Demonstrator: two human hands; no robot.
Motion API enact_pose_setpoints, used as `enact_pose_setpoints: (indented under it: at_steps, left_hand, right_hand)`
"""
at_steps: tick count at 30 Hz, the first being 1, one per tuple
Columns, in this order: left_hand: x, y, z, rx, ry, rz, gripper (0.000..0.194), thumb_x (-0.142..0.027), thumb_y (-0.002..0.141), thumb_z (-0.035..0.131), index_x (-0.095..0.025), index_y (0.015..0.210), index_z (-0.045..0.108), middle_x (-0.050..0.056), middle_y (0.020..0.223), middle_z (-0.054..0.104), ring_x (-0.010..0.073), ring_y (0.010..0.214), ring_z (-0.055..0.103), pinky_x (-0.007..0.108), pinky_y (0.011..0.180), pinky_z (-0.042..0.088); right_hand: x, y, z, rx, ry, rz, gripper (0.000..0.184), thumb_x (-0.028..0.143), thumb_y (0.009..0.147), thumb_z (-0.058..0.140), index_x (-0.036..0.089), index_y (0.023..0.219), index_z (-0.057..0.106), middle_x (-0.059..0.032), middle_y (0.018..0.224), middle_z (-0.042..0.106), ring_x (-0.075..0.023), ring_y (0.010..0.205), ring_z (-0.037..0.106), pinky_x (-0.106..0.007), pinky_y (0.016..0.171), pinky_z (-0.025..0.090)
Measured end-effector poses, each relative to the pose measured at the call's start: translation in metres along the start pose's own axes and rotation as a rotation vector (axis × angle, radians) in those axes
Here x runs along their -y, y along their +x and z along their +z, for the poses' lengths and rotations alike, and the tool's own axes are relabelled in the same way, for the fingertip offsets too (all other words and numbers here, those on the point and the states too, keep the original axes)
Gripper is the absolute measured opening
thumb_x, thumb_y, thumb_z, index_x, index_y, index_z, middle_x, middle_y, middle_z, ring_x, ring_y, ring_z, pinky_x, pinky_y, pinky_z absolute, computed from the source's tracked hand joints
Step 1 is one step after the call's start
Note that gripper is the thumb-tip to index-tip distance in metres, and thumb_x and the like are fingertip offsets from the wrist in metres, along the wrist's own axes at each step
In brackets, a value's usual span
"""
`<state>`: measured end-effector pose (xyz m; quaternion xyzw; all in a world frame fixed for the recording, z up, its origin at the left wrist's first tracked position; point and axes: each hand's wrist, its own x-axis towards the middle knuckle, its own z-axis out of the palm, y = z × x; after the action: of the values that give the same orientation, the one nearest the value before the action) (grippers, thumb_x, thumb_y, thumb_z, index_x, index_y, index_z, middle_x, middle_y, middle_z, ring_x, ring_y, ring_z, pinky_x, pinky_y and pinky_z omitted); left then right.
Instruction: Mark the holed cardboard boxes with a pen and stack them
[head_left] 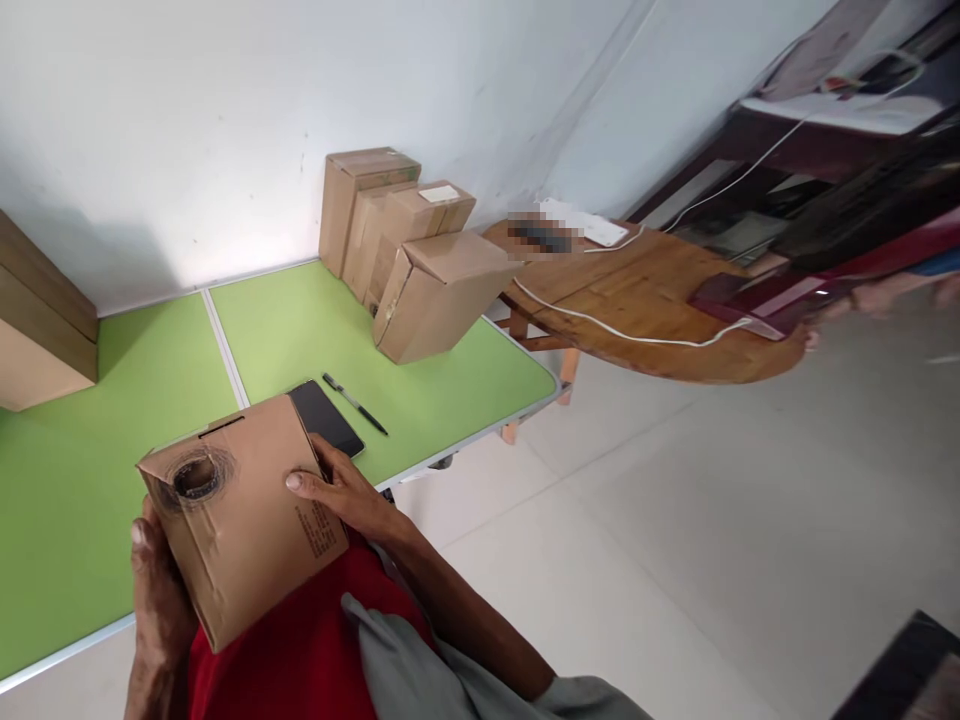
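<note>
Between my two hands is a brown cardboard box (262, 520), tilted in front of my body above the near edge of the green table. A dark-rimmed hole, circled with black scribble, shows near its far left corner, and small print runs along its right side. My left hand (159, 590) grips the left side, its thumb up along the edge. With the thumb on the upper face, my right hand (341, 490) holds the right side; its other fingers are partly hidden. Just beyond the box lie a dark tablet or phone (326, 418), partly covered, and a pen (355, 404).
Several cardboard boxes (457, 290) stand in a row at the back of the green table (292, 325). Another large box (45, 320) is at the left. A round wooden table (630, 300) with a white cable (622, 335) across it stands to the right.
</note>
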<state>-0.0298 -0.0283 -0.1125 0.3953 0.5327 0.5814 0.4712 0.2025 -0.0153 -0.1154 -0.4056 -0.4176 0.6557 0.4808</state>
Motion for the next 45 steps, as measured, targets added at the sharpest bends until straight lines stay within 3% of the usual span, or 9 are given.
enact_pose_setpoints:
  at_steps: [10, 15, 19, 22, 25, 28, 35, 40, 45]
  left_hand:
    - [-0.014, -0.003, -0.001, 0.125, 0.18, 0.198, 0.082, -0.082, 0.1, 0.059, -0.026, 0.162, 0.062, 0.012, 0.16, 0.068, 0.0385, 0.15, 0.062, 0.05, 0.127, 0.051]
    - [-0.037, -0.016, 0.01, 0.115, 0.299, -0.021, 0.11, -0.067, 0.072, 0.098, -0.031, 0.167, 0.055, 0.012, 0.167, 0.061, 0.041, 0.156, 0.057, 0.048, 0.13, 0.049]
    - [-0.04, -0.018, 0.008, 0.101, 0.279, -0.17, 0.102, -0.063, 0.074, 0.098, -0.03, 0.161, 0.057, 0.013, 0.153, 0.071, 0.039, 0.137, 0.071, 0.048, 0.114, 0.061]
    - [-0.032, -0.016, -0.004, 0.053, 0.238, -0.189, 0.091, -0.064, 0.077, 0.096, -0.027, 0.153, 0.063, 0.014, 0.149, 0.073, 0.0382, 0.132, 0.073, 0.043, 0.103, 0.065]
    - [-0.024, -0.013, -0.015, 0.033, 0.233, -0.184, 0.094, -0.066, 0.076, 0.096, -0.027, 0.155, 0.063, 0.014, 0.151, 0.072, 0.0389, 0.136, 0.07, 0.044, 0.105, 0.064]
    - [-0.023, -0.011, -0.018, 0.022, 0.258, -0.18, 0.1, -0.066, 0.076, 0.096, -0.031, 0.161, 0.059, 0.013, 0.151, 0.071, 0.0379, 0.137, 0.069, 0.044, 0.106, 0.063]
    - [-0.02, -0.01, -0.012, 0.011, 0.248, -0.154, 0.089, -0.065, 0.077, 0.095, -0.027, 0.152, 0.064, 0.012, 0.144, 0.073, 0.034, 0.128, 0.071, 0.038, 0.098, 0.063]
    - [-0.007, -0.004, -0.029, -0.071, 0.272, -0.117, 0.092, -0.065, 0.076, 0.095, -0.027, 0.153, 0.064, 0.013, 0.143, 0.073, 0.0343, 0.125, 0.071, 0.042, 0.1, 0.062]
    - [-0.001, 0.002, -0.034, -0.122, 0.252, -0.116, 0.092, -0.065, 0.076, 0.095, -0.026, 0.153, 0.064, 0.012, 0.141, 0.073, 0.0335, 0.121, 0.071, 0.043, 0.099, 0.061]
  right_hand:
    - [-0.003, -0.002, 0.008, -0.064, -0.009, -0.034, 0.085, 0.071, 0.09, 0.084, 0.026, 0.158, 0.06, -0.0132, 0.148, 0.075, -0.0338, 0.141, 0.069, -0.051, 0.123, 0.053]
    - [-0.005, -0.001, 0.006, -0.086, -0.091, -0.058, 0.077, 0.069, 0.093, 0.082, 0.025, 0.153, 0.063, -0.0122, 0.144, 0.076, -0.034, 0.138, 0.069, -0.05, 0.12, 0.054]
    - [0.0, 0.004, -0.004, -0.076, -0.283, -0.134, 0.057, 0.069, 0.105, 0.066, 0.023, 0.138, 0.07, -0.0114, 0.135, 0.078, -0.0327, 0.129, 0.072, -0.046, 0.111, 0.058]
    - [0.005, 0.013, -0.019, -0.323, -0.645, -0.234, 0.054, 0.066, 0.112, 0.054, 0.02, 0.136, 0.07, -0.0167, 0.132, 0.076, -0.035, 0.125, 0.07, -0.05, 0.112, 0.055]
    - [0.004, 0.023, -0.03, -0.522, -1.077, -0.023, 0.05, 0.055, 0.105, 0.075, 0.017, 0.137, 0.069, -0.026, 0.139, 0.07, -0.0442, 0.136, 0.063, -0.059, 0.116, 0.05]
    - [-0.002, 0.031, -0.033, -0.461, -1.24, 0.236, 0.051, 0.036, 0.093, 0.091, 0.011, 0.131, 0.069, -0.0324, 0.142, 0.067, -0.0502, 0.142, 0.059, -0.064, 0.117, 0.049]
    - [-0.015, 0.046, -0.048, -0.424, -1.037, 0.269, 0.071, 0.031, 0.068, 0.105, 0.013, 0.126, 0.068, -0.0275, 0.134, 0.075, -0.0471, 0.133, 0.069, -0.057, 0.109, 0.056]
    - [-0.02, 0.034, -0.059, -0.357, -0.75, 0.16, 0.043, 0.042, 0.09, 0.084, 0.019, 0.124, 0.073, -0.0125, 0.112, 0.084, -0.0351, 0.115, 0.08, -0.048, 0.097, 0.064]
    - [-0.001, 0.0, -0.048, -0.146, 0.094, 0.08, 0.063, 0.061, 0.084, 0.093, 0.025, 0.128, 0.066, -0.0091, 0.112, 0.084, -0.0305, 0.093, 0.085, -0.046, 0.079, 0.072]
